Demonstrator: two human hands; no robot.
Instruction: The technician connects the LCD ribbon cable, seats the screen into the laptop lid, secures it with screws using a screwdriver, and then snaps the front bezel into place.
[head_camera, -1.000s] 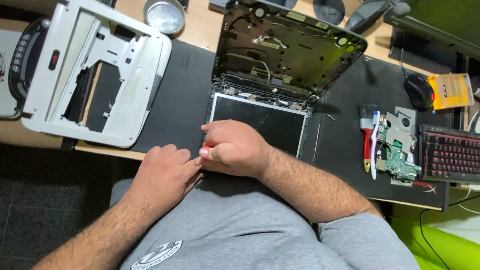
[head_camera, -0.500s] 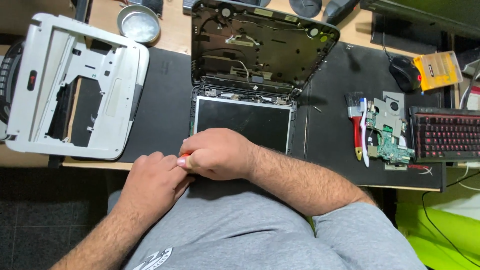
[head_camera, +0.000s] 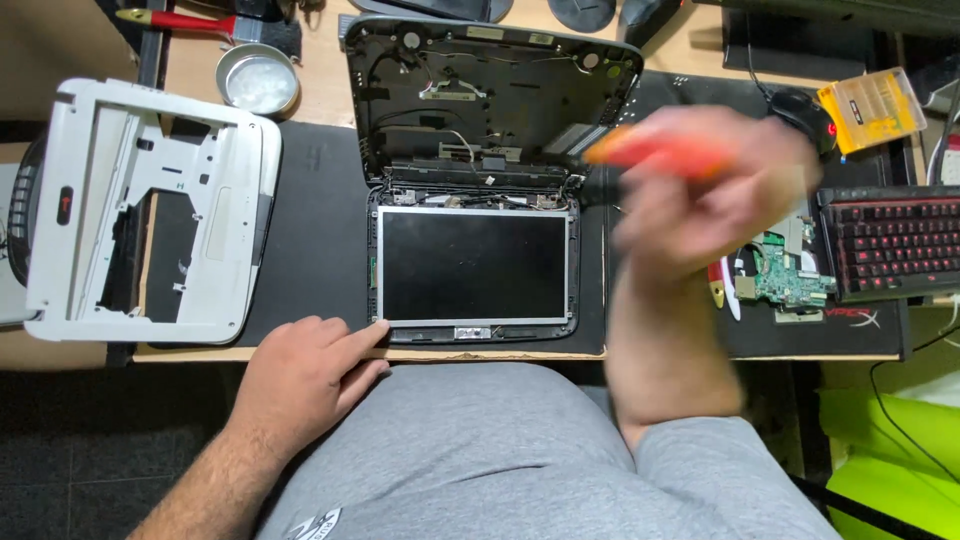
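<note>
An opened small laptop lies on a black mat (head_camera: 310, 230), its bare screen panel (head_camera: 473, 266) toward me and its stripped dark base shell (head_camera: 490, 90) beyond. My left hand (head_camera: 305, 375) rests at the table's front edge, index finger touching the panel's lower left corner. My right hand (head_camera: 710, 195) is raised and blurred over the mat's right side, shut on an orange-handled screwdriver (head_camera: 655, 152) that points left.
A white plastic laptop cover (head_camera: 150, 210) lies at the left. A round metal tin (head_camera: 258, 80) sits behind it. A green circuit board (head_camera: 790, 280), a keyboard with red backlight (head_camera: 890, 245), a mouse (head_camera: 800, 105) and a yellow box (head_camera: 872, 108) are on the right.
Both hands were together at the panel's front edge. My right hand has swung up and to the right with the screwdriver; my left hand stays by the corner.
</note>
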